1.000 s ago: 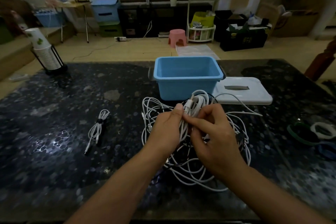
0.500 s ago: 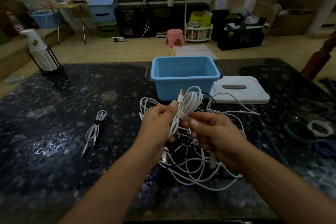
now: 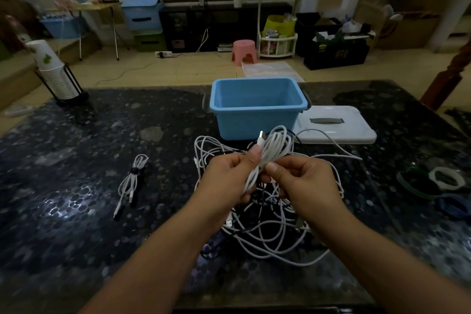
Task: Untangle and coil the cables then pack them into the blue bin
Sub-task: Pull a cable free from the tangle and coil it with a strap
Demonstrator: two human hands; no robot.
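My left hand (image 3: 229, 178) grips a coiled white cable (image 3: 270, 153), thumb pressed on the bundle, its USB plug sticking up. My right hand (image 3: 303, 183) pinches the same coil from the right at its middle. Both hands hover above a tangle of white and black cables (image 3: 267, 232) lying on the dark table. The blue bin (image 3: 257, 107) stands just behind the hands and looks empty. A white cable bundle bound with a black tie (image 3: 131, 181) lies to the left on the table.
The bin's white lid (image 3: 336, 125) lies flat to the right of the bin. Green, white and blue rings (image 3: 438, 183) sit at the right edge of the table. A stack of paper cups in a black rack (image 3: 54, 74) stands at the far left corner.
Both hands rose slightly with the coil. My right hand shifted from covering the coil's front to pinching it from the right side, and the plug now sticks up clear.
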